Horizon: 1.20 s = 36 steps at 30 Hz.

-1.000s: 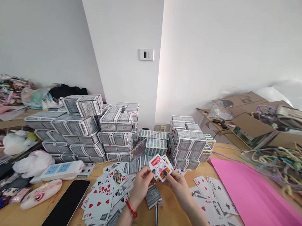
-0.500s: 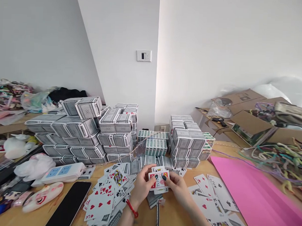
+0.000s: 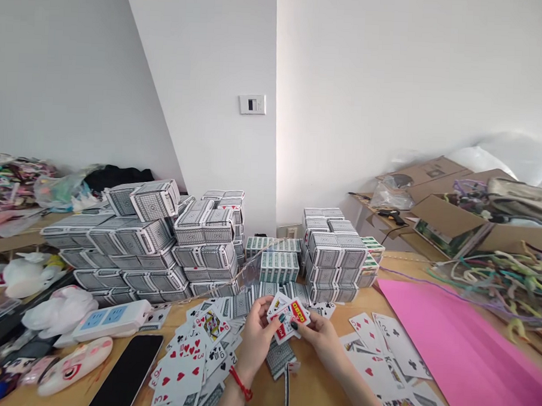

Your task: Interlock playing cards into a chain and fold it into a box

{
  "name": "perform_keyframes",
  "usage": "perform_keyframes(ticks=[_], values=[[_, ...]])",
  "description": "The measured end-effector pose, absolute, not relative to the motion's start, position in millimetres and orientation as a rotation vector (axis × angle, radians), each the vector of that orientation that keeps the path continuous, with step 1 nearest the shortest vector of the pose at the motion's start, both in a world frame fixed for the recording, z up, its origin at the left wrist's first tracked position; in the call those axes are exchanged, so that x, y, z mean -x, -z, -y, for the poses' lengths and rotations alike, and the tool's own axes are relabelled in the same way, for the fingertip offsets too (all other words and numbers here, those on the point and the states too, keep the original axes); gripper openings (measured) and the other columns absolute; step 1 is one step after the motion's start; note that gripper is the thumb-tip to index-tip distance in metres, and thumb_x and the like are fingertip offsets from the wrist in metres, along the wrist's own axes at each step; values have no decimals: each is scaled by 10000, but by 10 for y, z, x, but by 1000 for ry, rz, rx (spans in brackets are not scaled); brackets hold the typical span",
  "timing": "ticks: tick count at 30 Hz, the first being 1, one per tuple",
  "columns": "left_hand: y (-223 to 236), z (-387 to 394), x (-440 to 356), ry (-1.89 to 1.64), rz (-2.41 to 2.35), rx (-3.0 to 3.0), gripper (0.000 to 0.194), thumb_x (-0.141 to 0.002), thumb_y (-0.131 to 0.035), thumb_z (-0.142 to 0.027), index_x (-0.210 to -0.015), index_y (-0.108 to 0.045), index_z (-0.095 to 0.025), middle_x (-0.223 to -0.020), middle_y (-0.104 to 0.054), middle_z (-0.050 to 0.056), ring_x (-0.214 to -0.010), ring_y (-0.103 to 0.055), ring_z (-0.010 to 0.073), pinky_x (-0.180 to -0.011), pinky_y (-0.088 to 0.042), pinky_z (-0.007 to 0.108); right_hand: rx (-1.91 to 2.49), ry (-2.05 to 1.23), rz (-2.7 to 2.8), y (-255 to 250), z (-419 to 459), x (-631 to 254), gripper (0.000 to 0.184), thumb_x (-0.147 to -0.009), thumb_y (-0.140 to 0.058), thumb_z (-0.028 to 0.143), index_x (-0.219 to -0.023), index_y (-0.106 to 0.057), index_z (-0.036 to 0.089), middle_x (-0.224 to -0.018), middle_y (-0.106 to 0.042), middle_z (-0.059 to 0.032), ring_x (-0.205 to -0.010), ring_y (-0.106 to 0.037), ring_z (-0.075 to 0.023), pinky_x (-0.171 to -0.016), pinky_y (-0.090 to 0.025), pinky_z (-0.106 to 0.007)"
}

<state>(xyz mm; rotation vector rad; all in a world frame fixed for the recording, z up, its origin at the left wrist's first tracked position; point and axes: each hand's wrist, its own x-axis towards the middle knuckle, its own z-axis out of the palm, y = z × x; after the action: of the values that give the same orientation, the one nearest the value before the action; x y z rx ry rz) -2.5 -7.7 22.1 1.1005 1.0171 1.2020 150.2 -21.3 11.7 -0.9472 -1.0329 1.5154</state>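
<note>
A few playing cards (image 3: pixel 287 328) are pinched between my two hands above the middle of the table, fanned a little, with a red-and-white printed card on top. My left hand (image 3: pixel 260 331), with a red string at its wrist, grips their left side. On the right edge, my right hand (image 3: pixel 317 333) has its thumb over the front card. Below the hands lies a face-down grey-backed card pile (image 3: pixel 280 358). Loose face-up cards (image 3: pixel 185 367) spread to the left, and more loose cards (image 3: pixel 376 369) lie to the right.
Tall blocks of folded cards (image 3: pixel 148 233) stand at the back left, others (image 3: pixel 336 248) at the back right. Green card boxes (image 3: pixel 279 266) sit between them. A phone (image 3: pixel 126 370), a power strip (image 3: pixel 111 319), a pink sheet (image 3: pixel 444 342) and an open carton (image 3: pixel 454 217) flank the work area.
Between my hands the cards have turned from lying level to a tilt, and the red-and-white card shows more clearly. The camera view has shifted slightly.
</note>
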Motion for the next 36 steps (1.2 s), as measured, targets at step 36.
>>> perform_keyframes(ticks=[36], values=[[-173, 92, 34, -1106, -1032, -1156, 258, -710, -604, -351, -862, -632, -144, -859, -678, 74, -800, -614, 215, -718, -484, 313, 1160, -1333, 1100, -110, 225, -1508, 390, -688, -564, 561, -663, -586, 172, -592, -589, -7, -540, -532, -159, -539, -422, -266]])
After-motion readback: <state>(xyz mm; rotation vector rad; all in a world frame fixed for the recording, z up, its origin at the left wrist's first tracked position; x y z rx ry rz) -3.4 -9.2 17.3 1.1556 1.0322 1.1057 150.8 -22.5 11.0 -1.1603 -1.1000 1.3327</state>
